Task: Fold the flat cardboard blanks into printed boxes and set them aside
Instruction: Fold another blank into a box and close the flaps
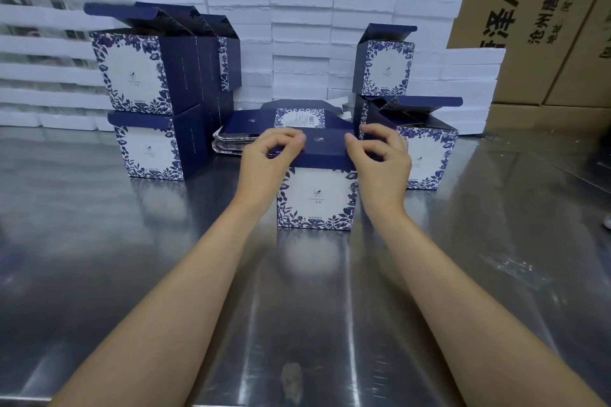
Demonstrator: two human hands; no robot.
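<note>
At frame centre, the left hand (pixel 264 163) and right hand (pixel 380 165) pinch the printed box (pixel 317 198) lid's corners (steel table (pixel 132 258) beneath).

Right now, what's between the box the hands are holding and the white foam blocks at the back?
The head view shows a pile of flat blanks between the held box and the white foam blocks.

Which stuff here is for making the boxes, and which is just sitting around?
For the job:
box being folded
left hand and right hand, on its lid
flat blanks
finished boxes

Just there:
white foam trays
brown cartons
metal table
</note>
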